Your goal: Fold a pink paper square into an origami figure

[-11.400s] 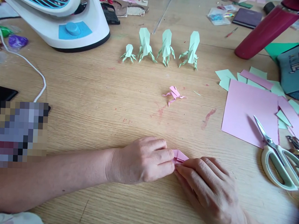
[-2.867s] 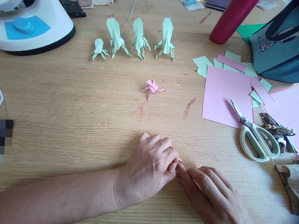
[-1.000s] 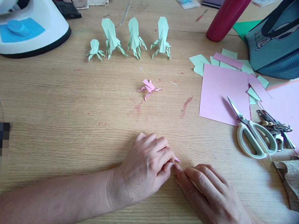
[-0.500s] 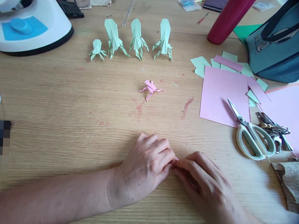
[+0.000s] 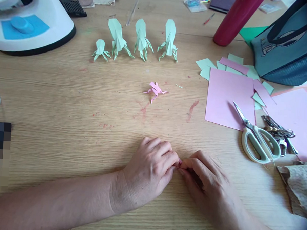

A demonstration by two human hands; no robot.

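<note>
Between my fingertips is a small piece of pink paper [image 5: 180,161], mostly hidden by both hands. My left hand [image 5: 152,167] is closed in a pinch on it from the left. From the right, my right hand [image 5: 208,180] pinches its other end between thumb and forefinger, close against the left fingertips. Beyond the hands a small pink folded-paper figure [image 5: 156,90] with thin bent legs lies on the wooden table [image 5: 66,124]. Farther back stand several pale green folded-paper figures [image 5: 169,37] in a row, the leftmost one smaller.
On the right lie pink paper sheets [image 5: 228,98], green paper scraps [image 5: 206,66], white-handled scissors [image 5: 260,143] and keys [image 5: 280,134]. A red bottle [image 5: 236,22] and a blue bag [image 5: 286,49] stand behind them. A white appliance base [image 5: 53,26] occupies the back left.
My right hand has shifted slightly up and left, its fingers closer to the left fingertips. A little more of the pink paper shows between them. My left hand has barely moved.
</note>
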